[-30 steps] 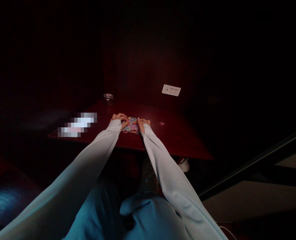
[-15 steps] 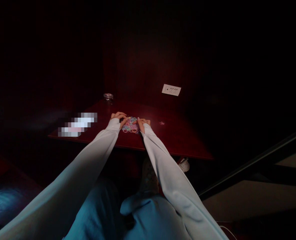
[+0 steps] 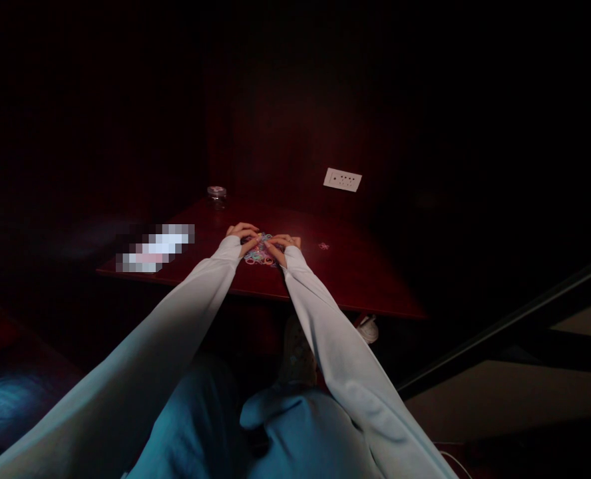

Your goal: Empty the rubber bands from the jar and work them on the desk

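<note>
A pile of small, many-coloured hair ties (image 3: 259, 256) lies on the dark red table, partly hidden under my hands. My left hand (image 3: 242, 233) is over the pile's left side, thumb and forefinger drawn together at its middle. From the right, my right hand (image 3: 284, 245) meets it there, its thumb and forefinger also pinched close to the left fingertips. Whatever is between the fingers is too small to make out. A few pink hair ties (image 3: 323, 246) lie apart, to the right of my right hand.
A clear lidded jar (image 3: 216, 197) stands at the table's back left. A bright, pixelated flat object (image 3: 158, 249) lies near the left edge. On the back wall is a white socket plate (image 3: 342, 179). The table's front edge (image 3: 375, 311) runs above my knees.
My right thumb and fingers have moved left and down, closing toward the left fingertips. My left hand has shifted slightly right. The pile and the separate pink hair ties stay in place.
</note>
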The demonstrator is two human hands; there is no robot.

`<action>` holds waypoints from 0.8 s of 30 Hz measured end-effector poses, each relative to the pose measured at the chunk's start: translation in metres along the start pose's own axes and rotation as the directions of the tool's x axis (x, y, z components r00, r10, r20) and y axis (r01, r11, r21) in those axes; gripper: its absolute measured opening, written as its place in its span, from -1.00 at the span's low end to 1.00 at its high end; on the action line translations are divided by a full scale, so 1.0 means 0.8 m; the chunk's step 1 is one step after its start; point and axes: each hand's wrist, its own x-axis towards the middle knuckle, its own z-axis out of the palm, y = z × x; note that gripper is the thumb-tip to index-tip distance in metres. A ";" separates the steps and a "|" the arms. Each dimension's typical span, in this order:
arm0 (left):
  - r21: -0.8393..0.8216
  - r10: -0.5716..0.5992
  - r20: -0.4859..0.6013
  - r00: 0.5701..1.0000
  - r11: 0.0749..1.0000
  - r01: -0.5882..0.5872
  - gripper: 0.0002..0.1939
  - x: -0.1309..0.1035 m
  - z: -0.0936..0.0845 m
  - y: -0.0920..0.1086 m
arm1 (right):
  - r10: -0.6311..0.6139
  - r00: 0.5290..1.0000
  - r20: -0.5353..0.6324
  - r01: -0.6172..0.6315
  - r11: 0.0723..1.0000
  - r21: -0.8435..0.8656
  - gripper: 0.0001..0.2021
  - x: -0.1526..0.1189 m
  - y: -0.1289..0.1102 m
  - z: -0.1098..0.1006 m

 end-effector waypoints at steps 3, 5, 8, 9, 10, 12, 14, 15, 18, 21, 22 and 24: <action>-0.013 0.013 0.011 1.000 1.000 -0.012 -0.87 -0.001 0.000 0.002 | -0.001 1.000 0.004 0.001 1.000 -0.008 -0.87 0.000 -0.002 -0.002; -0.023 0.030 0.011 0.999 0.999 -0.030 -0.87 -0.001 0.001 0.000 | 0.005 1.000 0.008 -0.005 1.000 -0.020 -0.90 0.000 -0.002 -0.002; -0.039 0.051 -0.002 0.999 0.998 -0.051 -0.89 0.001 0.003 -0.003 | 0.013 1.000 0.003 -0.013 0.999 -0.039 -0.93 0.002 0.000 -0.001; -0.043 0.054 -0.007 0.998 0.998 -0.055 -0.89 0.001 0.003 -0.004 | 0.015 1.000 -0.001 -0.015 0.999 -0.045 -0.94 0.003 0.002 -0.001; -0.047 0.057 -0.013 0.998 0.997 -0.057 -0.89 0.002 0.004 -0.005 | 0.017 1.000 -0.004 -0.017 0.999 -0.052 -0.94 0.004 0.003 0.000; -0.052 0.057 -0.028 0.998 0.997 -0.058 -0.86 0.003 0.006 -0.007 | 0.025 1.000 -0.009 -0.025 0.998 -0.066 -0.93 0.005 0.005 0.001; -0.054 0.045 -0.044 0.998 0.997 -0.048 -0.82 0.003 0.008 -0.008 | 0.027 1.000 -0.013 -0.028 0.997 -0.078 -0.90 0.005 0.007 0.001; -0.052 0.036 -0.051 0.998 0.998 -0.039 -0.80 0.003 0.008 -0.009 | 0.026 1.000 -0.016 -0.027 0.996 -0.083 -0.89 0.005 0.008 0.001; -0.038 0.014 -0.060 0.998 0.999 -0.017 -0.75 0.002 0.009 -0.008 | 0.020 0.999 -0.041 -0.023 0.995 -0.095 -0.89 0.005 0.008 0.000; -0.034 0.001 -0.077 0.997 0.999 -0.003 -0.72 -0.001 0.009 -0.005 | 0.028 0.996 -0.090 -0.038 0.992 -0.116 -0.89 0.007 0.008 -0.007; -0.034 -0.008 -0.086 0.996 0.999 0.005 -0.72 -0.002 0.009 -0.003 | 0.042 0.992 -0.119 -0.058 0.990 -0.131 -0.86 0.008 0.009 -0.012; -0.032 -0.029 -0.095 0.995 0.999 0.026 -0.70 -0.003 0.008 0.000 | 0.112 0.970 -0.218 -0.152 0.973 -0.175 -0.80 0.009 0.014 -0.029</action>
